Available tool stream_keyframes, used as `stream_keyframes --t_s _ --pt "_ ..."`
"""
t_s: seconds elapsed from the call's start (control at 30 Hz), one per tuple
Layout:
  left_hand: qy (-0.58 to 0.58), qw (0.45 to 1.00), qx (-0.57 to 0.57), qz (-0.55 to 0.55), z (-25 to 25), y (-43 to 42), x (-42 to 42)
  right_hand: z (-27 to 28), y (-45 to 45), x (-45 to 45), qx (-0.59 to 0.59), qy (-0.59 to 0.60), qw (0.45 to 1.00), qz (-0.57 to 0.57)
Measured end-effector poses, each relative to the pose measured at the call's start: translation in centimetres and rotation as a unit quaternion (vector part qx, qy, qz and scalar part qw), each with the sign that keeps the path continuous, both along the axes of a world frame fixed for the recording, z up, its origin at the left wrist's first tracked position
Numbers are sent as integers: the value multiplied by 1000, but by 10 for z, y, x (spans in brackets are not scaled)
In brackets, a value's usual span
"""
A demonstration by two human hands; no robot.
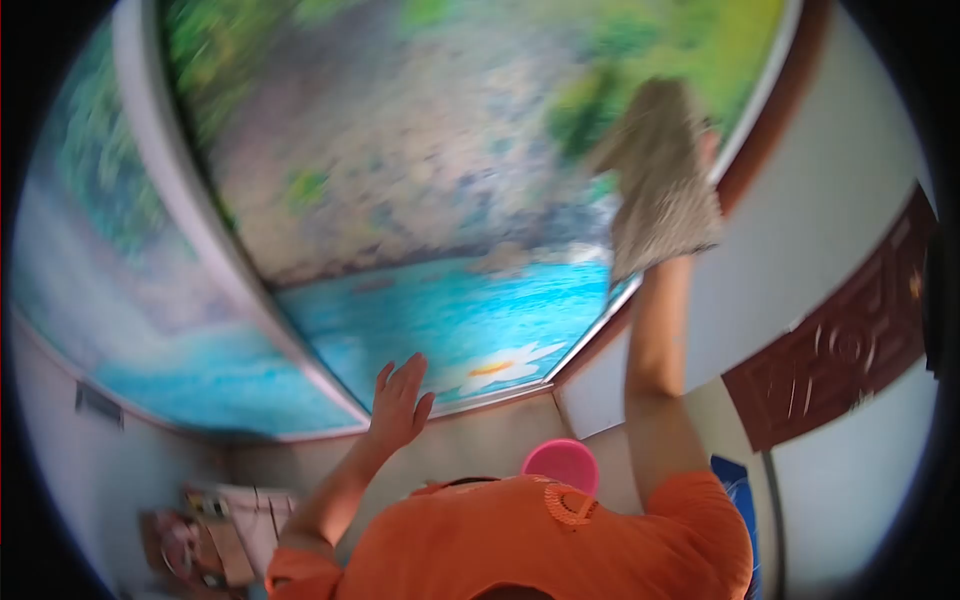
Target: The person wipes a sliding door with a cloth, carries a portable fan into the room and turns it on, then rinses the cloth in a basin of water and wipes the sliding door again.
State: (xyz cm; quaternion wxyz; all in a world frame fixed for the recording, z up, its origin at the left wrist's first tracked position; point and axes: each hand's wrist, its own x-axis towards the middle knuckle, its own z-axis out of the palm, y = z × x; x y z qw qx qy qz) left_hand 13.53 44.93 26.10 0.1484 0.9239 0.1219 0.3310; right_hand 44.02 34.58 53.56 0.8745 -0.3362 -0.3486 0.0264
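Note:
A greyish-brown cloth (662, 185) hangs over my right hand (708, 145), against the right part of a large panel (430, 130) printed with a landscape, blue water and a white flower. The cloth covers most of that hand; only a bit of its fingers shows at the cloth's right edge, blurred. My left hand (401, 402) is raised in front of the panel's lower edge, its fingers apart and nothing in it. Whether it touches the panel, I cannot tell.
Below the panel, a pink bucket (561, 465) stands on the floor. A second printed panel (120, 270) is at the left. Boxes and other items (205, 545) lie at the lower left. On the right are a white wall and a dark red door (840, 330).

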Motion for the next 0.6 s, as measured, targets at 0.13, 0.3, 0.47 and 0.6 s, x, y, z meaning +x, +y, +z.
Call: stream_keyframes --t_s 0.13,0.3,0.47,0.6 --pt "60 997 -42 14 -33 -17 -16 98 67 1 -38 -607 635 -476" --pt "76 984 -105 124 -71 -41 -43 98 174 -74 -146 -604 606 -496" --pt "-6 948 -196 250 -103 -52 -55 -49 255 -133 -57 -764 621 -164" --pt "-13 919 -249 307 -113 -62 -54 -198 261 -180 -223 -711 611 268"
